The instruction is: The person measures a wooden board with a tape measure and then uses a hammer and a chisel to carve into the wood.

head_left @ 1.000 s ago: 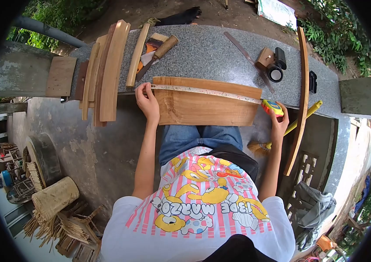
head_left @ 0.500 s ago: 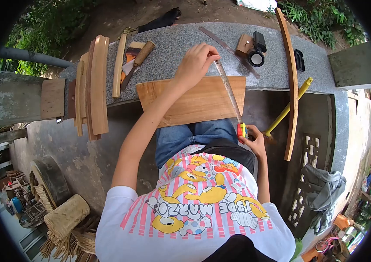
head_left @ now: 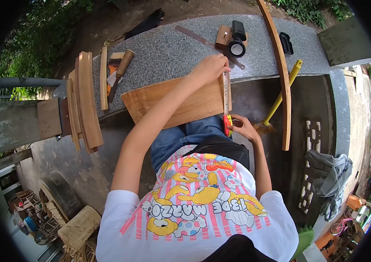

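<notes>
A wooden board (head_left: 203, 102) lies across my lap with its far edge at the stone bench. Along the board's right end runs the pulled-out blade (head_left: 226, 92) of a tape measure. My left hand (head_left: 213, 68) is closed, pinching the blade's far end at the board's far edge. Close to my lap, my right hand (head_left: 243, 128) grips the red and yellow tape measure case (head_left: 227, 125) between thumb and fingers. My left forearm hides part of the board.
On the granite bench (head_left: 159, 56) lie a metal ruler (head_left: 198, 38), a wooden block (head_left: 223, 36), a black round-faced device (head_left: 237, 43) and a wood-handled chisel (head_left: 122, 72). Wooden strips (head_left: 87, 100) stick out at left. A long wooden strip (head_left: 281, 65) and yellow-handled broom (head_left: 283, 91) stand right.
The tape has swung from a slant to nearly in line with the board's right end. My left hand has moved right and nearer; the case has shifted left. The whole view has turned slightly.
</notes>
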Available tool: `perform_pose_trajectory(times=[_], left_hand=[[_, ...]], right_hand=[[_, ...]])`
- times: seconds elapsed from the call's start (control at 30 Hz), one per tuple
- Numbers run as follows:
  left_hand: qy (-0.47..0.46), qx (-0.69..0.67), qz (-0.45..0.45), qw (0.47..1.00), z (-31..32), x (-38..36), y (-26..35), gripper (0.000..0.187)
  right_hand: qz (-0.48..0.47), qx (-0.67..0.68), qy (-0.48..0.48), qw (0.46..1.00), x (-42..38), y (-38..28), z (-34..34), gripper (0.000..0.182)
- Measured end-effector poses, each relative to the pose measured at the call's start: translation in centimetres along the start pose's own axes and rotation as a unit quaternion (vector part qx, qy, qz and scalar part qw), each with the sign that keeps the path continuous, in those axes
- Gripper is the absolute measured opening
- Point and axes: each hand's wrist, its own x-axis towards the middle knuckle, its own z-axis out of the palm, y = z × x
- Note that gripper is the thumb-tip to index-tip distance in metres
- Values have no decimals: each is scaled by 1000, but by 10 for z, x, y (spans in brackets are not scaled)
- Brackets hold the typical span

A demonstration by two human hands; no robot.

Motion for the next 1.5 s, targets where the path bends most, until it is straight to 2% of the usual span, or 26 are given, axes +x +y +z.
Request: perform_pose_trajectory(times=[0.13, 0.2, 0.33, 0.4, 0.53, 0.6, 0.8, 1.17, 1.33, 1.43, 1.47, 1.5], left_hand=[[26, -19, -7, 999, 22, -6, -1, 21], [60, 1, 42, 997, 28, -5, -2, 21], [60, -4, -7, 998, 27, -7, -9, 21], [47, -35, -42, 997, 24, -8, -12, 20], [43, -50, -30, 997, 23, -3, -21, 20], [9, -92, -40, 995, 22, -4, -26, 24], [24, -105, -28, 994, 20, -5, -25, 23], [34, -21, -51, 998, 26, -14, -15, 23], [55, 1, -56, 997, 7, -26, -13, 22], [87, 5, -60, 994, -27, -46, -16, 21], [104, -17, -70, 992, -40, -56, -20, 20], [121, -39, -78, 989, -54, -66, -24, 19]], right_hand=[[-18, -29, 13, 999, 2, -15, 4, 56], [-7, -30, 12, 999, 3, -19, 5, 56], [-19, -46, 14, 999, 2, -11, 0, 57], [15, -62, -16, 998, 0, -9, -2, 57], [18, -36, 13, 999, -4, -7, 2, 55], [-8, -22, 36, 999, -4, -10, 3, 52], [-28, -22, 47, 998, 2, -17, 2, 44], [-58, -16, 58, 997, 2, -12, 5, 43], [-37, -67, 40, 996, -5, -43, 5, 48], [-9, -113, -42, 993, -7, -93, 9, 54], [-71, -105, -40, 991, -2, -98, 17, 50], [-75, -107, -50, 990, 2, -111, 25, 50]])
